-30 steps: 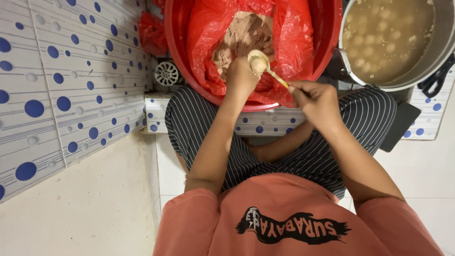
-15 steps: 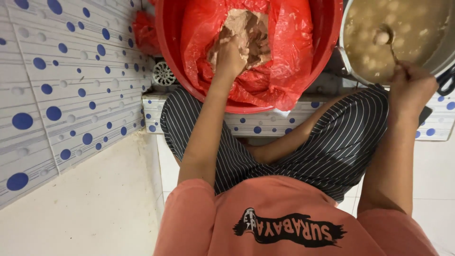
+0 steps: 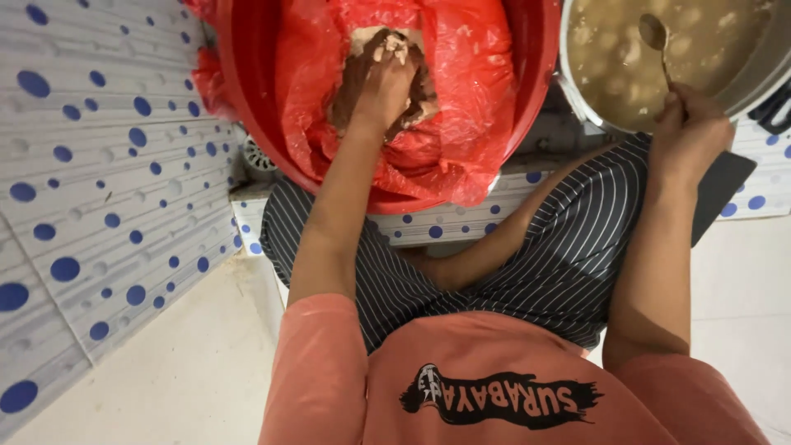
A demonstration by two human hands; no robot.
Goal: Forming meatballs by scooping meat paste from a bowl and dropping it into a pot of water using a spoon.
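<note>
Fingers (image 3: pixel 387 62) deeper in dough (image 3: pixel 362 78) now

White tiles (image 3: pixel 91 206) dotted with blue spots of mixed sizes, large and small, cover the surface along the left side, crossed by fine raised ridges and thin grout lines. The same spotted tiling (image 3: pixel 461 227) runs as a low step across the middle and shows again at the far right edge. Below it lies a plain pale floor (image 3: pixel 189 371), cream in tone (slightly grubby where it meets the tiles). A round metal drain cover (image 3: pixel 258 156) sits in the corner by the step. The light is soft and even, with no hard shadows
</note>
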